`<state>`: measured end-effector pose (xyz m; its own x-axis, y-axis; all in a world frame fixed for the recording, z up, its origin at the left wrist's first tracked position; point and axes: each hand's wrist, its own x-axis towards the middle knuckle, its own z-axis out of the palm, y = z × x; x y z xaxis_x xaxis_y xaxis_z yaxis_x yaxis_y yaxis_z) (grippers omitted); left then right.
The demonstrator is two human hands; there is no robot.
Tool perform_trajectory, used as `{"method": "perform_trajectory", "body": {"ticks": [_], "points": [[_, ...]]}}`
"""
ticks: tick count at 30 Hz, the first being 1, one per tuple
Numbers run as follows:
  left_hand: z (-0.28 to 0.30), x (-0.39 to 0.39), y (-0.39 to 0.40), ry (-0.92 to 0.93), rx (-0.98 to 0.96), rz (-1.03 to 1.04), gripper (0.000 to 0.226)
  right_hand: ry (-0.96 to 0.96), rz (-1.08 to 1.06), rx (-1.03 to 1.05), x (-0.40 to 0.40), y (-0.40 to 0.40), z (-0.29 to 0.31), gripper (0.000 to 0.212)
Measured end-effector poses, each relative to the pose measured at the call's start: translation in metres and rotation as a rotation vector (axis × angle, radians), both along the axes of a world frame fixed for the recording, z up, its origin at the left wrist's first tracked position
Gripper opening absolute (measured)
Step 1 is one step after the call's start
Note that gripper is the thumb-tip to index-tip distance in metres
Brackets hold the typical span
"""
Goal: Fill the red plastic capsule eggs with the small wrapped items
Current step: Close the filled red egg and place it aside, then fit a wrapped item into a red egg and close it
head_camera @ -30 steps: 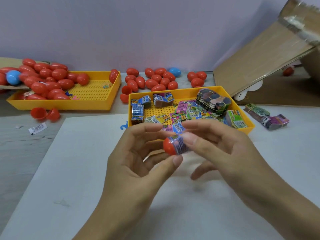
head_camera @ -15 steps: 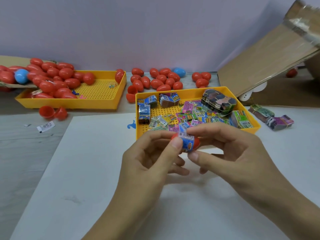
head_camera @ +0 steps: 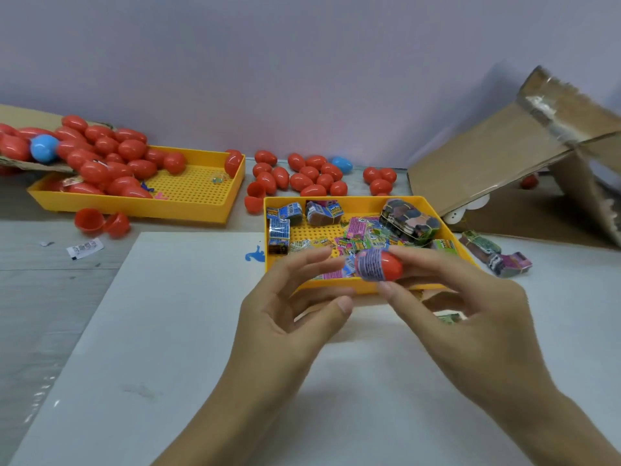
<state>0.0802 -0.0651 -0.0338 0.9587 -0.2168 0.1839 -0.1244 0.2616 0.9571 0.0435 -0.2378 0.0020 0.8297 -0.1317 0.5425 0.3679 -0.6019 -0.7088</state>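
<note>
My right hand (head_camera: 470,317) pinches a red capsule egg half (head_camera: 391,265) between thumb and fingertips, with a purple-blue wrapped item (head_camera: 369,265) sticking out of its left end. My left hand (head_camera: 295,317) hovers just left of it, fingers relaxed and apart, holding nothing. Behind the hands stands a yellow tray (head_camera: 363,205) with several small wrapped items (head_camera: 356,230). Closed red eggs (head_camera: 302,176) lie behind that tray.
A second yellow tray (head_camera: 201,203) at the back left holds a heap of red eggs (head_camera: 111,163) and a blue egg (head_camera: 43,148). Two open red halves (head_camera: 100,222) lie before it. A cardboard box (head_camera: 521,153) leans at the right. Bundled wrappers (head_camera: 497,255) lie beside it.
My left hand has let go of the egg and drawn back to the left. My right hand now holds the egg alone, turned so the red end points right.
</note>
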Motion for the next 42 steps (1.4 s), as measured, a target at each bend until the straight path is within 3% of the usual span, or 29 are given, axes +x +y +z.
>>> {"method": "perform_trajectory", "body": {"ticks": [3,6,8,10,13,16,19,21,24,26,29,31,32,34,37,40,42], "points": [[-0.004,0.003,0.0,0.033,0.013,-0.007,0.03,-0.325,-0.166,-0.367,0.006,-0.022,0.022,0.029],[-0.007,0.006,-0.001,0.021,0.017,-0.019,0.033,-0.528,-0.319,-0.492,0.017,-0.064,0.061,0.026],[-0.008,0.006,-0.003,0.016,0.012,-0.019,0.034,-0.493,-0.484,-0.445,0.026,-0.098,0.094,0.028],[-0.007,0.005,-0.005,0.014,0.027,-0.026,0.032,-0.31,-0.642,-0.401,0.035,-0.125,0.125,0.036],[-0.009,0.008,-0.005,0.031,0.017,-0.043,0.018,-0.198,-0.685,-0.16,0.034,-0.144,0.149,0.035],[-0.011,0.008,-0.006,0.019,0.006,-0.043,0.015,-0.212,-0.632,0.138,0.027,-0.126,0.148,0.017],[-0.008,0.006,-0.005,-0.004,0.001,-0.022,0.014,-0.18,-0.374,0.395,0.02,-0.075,0.111,0.009],[-0.005,0.003,-0.004,-0.025,0.014,0.009,0.018,0.006,-0.214,0.519,0.02,-0.039,0.071,0.019],[-0.002,0.001,-0.001,-0.06,0.048,0.053,0.026,0.324,-0.045,0.669,0.019,0.007,0.01,0.016],[0.003,0.003,0.004,-0.105,0.058,0.099,0.025,0.398,0.018,0.657,0.015,0.029,-0.018,0.014],[0.014,0.02,0.019,-0.133,0.061,0.241,0.015,0.347,0.088,0.452,0.01,0.045,-0.038,0.019],[0.023,0.041,0.029,-0.129,0.071,0.353,0.001,0.339,0.112,0.439,0.008,0.046,-0.039,0.012],[0.026,0.055,0.035,-0.148,0.099,0.425,0.009,0.344,0.124,0.456,0.01,0.046,-0.038,0.007],[0.033,0.088,0.052,-0.227,0.282,0.583,0.018,0.356,0.132,0.494,0.013,0.043,-0.038,0.006],[0.043,0.14,0.09,-0.278,0.822,0.764,0.014,0.381,0.141,0.512,0.013,0.041,-0.039,0.01],[0.048,0.177,0.129,-0.093,1.428,0.678,0.02,0.408,0.161,0.517,0.009,0.042,-0.04,0.01],[0.052,0.189,0.137,0.052,1.596,0.55,0.026,0.419,0.173,0.533,0.01,0.042,-0.039,0.01]]}}
